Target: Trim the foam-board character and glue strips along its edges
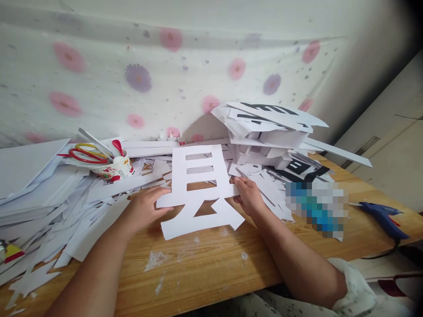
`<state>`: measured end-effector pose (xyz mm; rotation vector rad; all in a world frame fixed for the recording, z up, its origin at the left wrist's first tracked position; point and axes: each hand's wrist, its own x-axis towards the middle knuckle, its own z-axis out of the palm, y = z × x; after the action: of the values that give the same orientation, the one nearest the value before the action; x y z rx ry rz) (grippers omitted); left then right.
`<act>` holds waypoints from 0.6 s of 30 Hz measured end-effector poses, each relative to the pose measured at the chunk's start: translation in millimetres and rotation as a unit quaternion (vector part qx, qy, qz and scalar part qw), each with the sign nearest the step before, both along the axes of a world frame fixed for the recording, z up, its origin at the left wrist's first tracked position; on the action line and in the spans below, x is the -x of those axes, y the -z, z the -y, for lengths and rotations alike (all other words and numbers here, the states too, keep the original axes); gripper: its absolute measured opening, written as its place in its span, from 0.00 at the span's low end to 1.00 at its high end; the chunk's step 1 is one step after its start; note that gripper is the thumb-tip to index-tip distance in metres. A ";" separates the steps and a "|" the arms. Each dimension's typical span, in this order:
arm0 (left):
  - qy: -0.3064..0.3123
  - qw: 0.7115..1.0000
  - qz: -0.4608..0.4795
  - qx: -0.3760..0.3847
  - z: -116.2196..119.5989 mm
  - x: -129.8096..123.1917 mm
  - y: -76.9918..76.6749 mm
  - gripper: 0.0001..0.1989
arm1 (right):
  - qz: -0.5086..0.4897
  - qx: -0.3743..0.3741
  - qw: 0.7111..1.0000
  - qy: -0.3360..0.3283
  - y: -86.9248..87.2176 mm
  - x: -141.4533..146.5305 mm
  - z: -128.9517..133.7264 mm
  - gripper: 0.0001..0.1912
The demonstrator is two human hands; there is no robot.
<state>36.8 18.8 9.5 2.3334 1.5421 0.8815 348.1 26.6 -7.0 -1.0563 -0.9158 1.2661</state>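
Between my two hands is a white foam-board character cutout (178,169), with three slots in its upper part and two spreading legs below. My left hand (147,204) pinches the end of its left crossbar, thumb below and fingers above. My right hand (247,193) is closed on the right end of the same bar. The cutout is tilted, its top leaning away from me, above the wooden table (198,273). Table wood shows through the slots. Whether its lower edge touches the table I cannot tell.
White scraps (86,215) cover the left side. A paper cup (117,169) holds red and yellow-handled scissors (87,152). Stacked white cutouts (271,132) stand at the back right. A blue glue gun (380,215) lies at right beside a pixelated patch.
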 end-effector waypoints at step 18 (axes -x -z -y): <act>0.009 0.995 0.003 -0.098 -0.7 3.8 -2.6 0.14 | 0.060 -0.071 0.996 -0.008 0.2 -5.0 4.1 0.18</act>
<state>33.0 19.5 12.1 2.4714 1.4897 1.0789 353.1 22.5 -7.2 -1.0226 -1.0918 1.1433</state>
